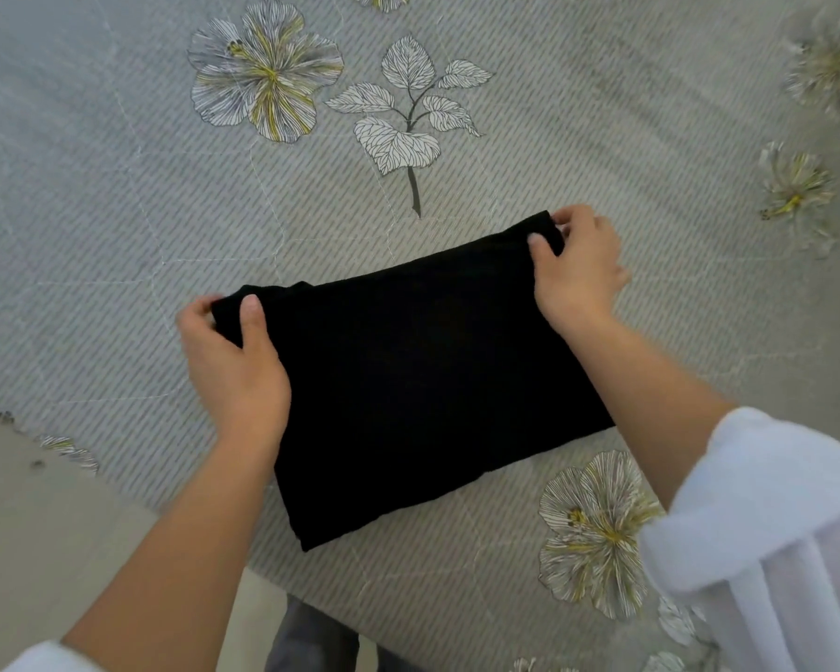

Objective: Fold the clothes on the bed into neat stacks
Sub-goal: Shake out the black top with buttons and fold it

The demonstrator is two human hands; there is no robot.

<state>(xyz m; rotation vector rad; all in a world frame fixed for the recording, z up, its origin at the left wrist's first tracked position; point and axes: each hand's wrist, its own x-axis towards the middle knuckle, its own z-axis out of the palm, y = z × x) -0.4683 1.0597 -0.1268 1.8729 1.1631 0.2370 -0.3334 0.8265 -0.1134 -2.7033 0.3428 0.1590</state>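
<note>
A black garment (408, 380) lies folded into a slanted rectangle on the bed (117, 186), near its front edge. My left hand (234, 366) grips the garment's far left corner, thumb on top and fingers curled under the edge. My right hand (578, 269) pinches the far right corner, thumb on top of the cloth. Both forearms reach in from below, with white sleeves rolled up. No other clothes show in the head view.
The bed is covered by a grey striped sheet printed with white and yellow flowers (263, 70) and a leaf sprig (408, 109). The bed's edge runs diagonally at lower left, with pale floor (44, 526) beyond it.
</note>
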